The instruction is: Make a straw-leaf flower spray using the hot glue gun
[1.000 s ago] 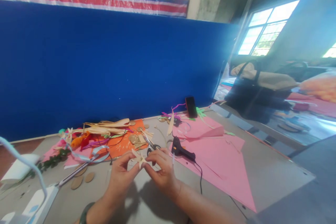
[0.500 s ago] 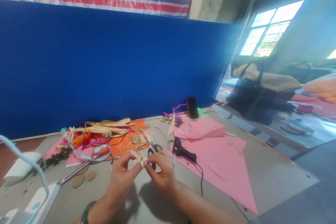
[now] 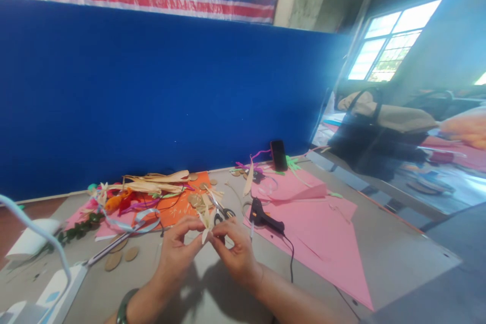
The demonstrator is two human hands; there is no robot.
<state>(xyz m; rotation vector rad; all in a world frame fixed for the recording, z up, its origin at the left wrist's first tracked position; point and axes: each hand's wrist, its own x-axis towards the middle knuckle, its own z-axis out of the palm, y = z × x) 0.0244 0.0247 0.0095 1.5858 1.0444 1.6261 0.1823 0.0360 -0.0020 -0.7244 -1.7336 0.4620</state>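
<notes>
My left hand (image 3: 178, 250) and my right hand (image 3: 235, 250) meet over the grey table (image 3: 398, 258), both pinching a small cream flower made of dried-leaf petals (image 3: 206, 220). The flower stands on edge between my fingertips, its petals pointing up and down. Just behind it lie scissors (image 3: 220, 211) with black handles. A black glue gun (image 3: 264, 216) rests right of my right hand on pink paper (image 3: 319, 233), its cord trailing toward me.
An orange sheet (image 3: 174, 207) holds dried leaf strips (image 3: 159, 182), cardboard discs and coloured ribbons. A black phone (image 3: 279, 155) leans on the blue partition (image 3: 152, 101). Brown discs (image 3: 121, 258) and a white cable (image 3: 34, 233) lie at left. Bags (image 3: 375, 126) sit on the neighbouring table.
The flower has been turned between my fingers from lying flat and star-shaped to standing on edge. My hands stay in the same spot.
</notes>
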